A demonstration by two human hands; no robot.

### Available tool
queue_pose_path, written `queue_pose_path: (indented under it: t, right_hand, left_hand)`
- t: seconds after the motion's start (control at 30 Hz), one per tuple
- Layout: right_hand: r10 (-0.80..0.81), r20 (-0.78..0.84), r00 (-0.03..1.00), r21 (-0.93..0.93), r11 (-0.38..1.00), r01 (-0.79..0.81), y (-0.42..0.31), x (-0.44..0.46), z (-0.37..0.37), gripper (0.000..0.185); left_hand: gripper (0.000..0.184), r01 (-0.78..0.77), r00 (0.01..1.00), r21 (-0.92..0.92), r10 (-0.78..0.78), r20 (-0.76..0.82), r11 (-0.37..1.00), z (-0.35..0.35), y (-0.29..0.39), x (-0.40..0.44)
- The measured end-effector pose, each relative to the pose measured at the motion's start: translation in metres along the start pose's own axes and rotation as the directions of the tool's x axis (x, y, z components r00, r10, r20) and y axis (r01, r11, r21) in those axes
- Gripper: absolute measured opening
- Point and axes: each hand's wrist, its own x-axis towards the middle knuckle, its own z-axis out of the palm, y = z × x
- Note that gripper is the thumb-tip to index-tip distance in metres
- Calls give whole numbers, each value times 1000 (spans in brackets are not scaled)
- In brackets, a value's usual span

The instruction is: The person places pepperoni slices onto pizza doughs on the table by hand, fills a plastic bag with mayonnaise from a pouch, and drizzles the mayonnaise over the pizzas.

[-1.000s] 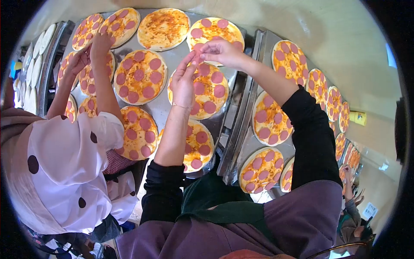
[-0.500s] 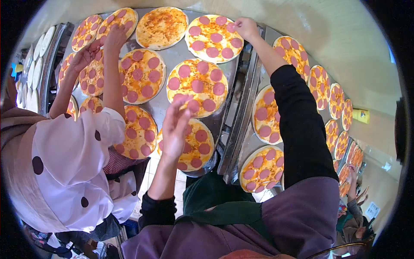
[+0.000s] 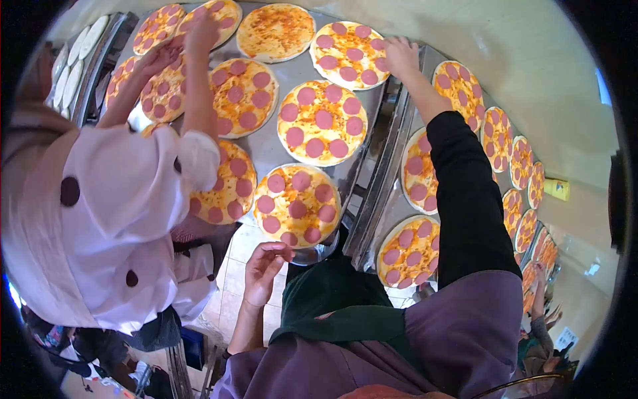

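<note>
My right hand (image 3: 401,57) reaches to the right edge of the upper pizza (image 3: 350,56), fingers bent down at its rim near a sausage slice; whether the fingertips pinch anything is hidden. My left hand (image 3: 267,266) is lower, just below the bottom pizza (image 3: 297,205), with its fingers curled together near the thumb. Something reddish may be at its fingertips, too small to tell. Between these two pizzas lies the middle pizza (image 3: 322,123), topped with several round slices. A pizza with sauce and no slices (image 3: 276,32) sits at the top.
At the left, a co-worker in white spotted cloth (image 3: 126,219) reaches over pizzas on the same metal tray (image 3: 269,147). A second tray (image 3: 392,211) with several pizzas stands at the right. Plain dough rounds (image 3: 88,40) lie far left. A yellow object (image 3: 557,189) is by the wall.
My hands were together over the middle pizza, then parted. My right hand went to the upper pizza's right edge; my left hand dropped below the bottom pizza. The view shifted slightly.
</note>
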Motion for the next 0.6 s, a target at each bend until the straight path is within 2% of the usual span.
queue_pose_path:
  t: [0.03,0.07,0.13,0.17,0.2,0.27,0.33,0.4,0.43,0.47,0.5,0.53,0.57,0.6]
  right_hand:
    - [15,-70,997,4,1000,-15,-2,-5,-2,40]
    - [6,-70,998,9,1000,-5,-5,-9,-4,40]
    - [-7,-378,926,79,996,40,-12,-21,-14,40]
    - [-49,-513,857,215,959,183,-16,-30,-22,32]
    - [-57,-520,852,215,957,196,-30,-46,-47,32]
    - [11,-345,938,582,787,205,-68,-108,-112,16]
    - [65,-219,974,761,635,129,-90,-164,-139,14]
    - [108,47,993,932,353,-82,-134,-233,-190,15]
    - [35,69,997,934,350,-77,-148,-263,-196,16]
    - [-20,88,996,933,352,-75,-159,-291,-193,17]
    - [-69,165,984,924,359,-129,-169,-320,-179,17]
    - [-100,47,994,947,322,-12,-188,-350,-169,15]
    - [-154,-18,988,873,479,91,-208,-374,-174,16]
    - [-237,204,950,791,612,-17,-221,-396,-184,19]
  left_hand:
    - [19,24,999,84,-26,25,996,-9,-3,-10]
    - [19,48,997,168,-57,46,985,-17,-5,-20]
    - [15,81,996,159,-84,13,984,-33,-12,-39]
    - [13,92,994,266,-105,35,960,-49,-21,-48]
    - [11,92,991,371,-122,58,924,-66,-32,-55]
    - [11,77,995,620,-99,1,781,-105,-56,-74]
    - [10,84,996,798,-79,-46,597,-151,-86,-95]
    - [9,133,991,861,-95,-99,491,-192,-108,-119]
    - [11,173,985,855,-106,-139,489,-213,-121,-133]
    - [13,104,994,899,-62,-86,426,-262,-164,-145]
    - [19,136,987,907,-136,-89,398,-284,-173,-157]
    - [27,55,979,980,-201,-15,192,-308,-188,-163]
    - [32,-73,969,996,-239,58,-52,-331,-203,-166]
    - [33,83,994,895,-97,-44,438,-339,-208,-179]
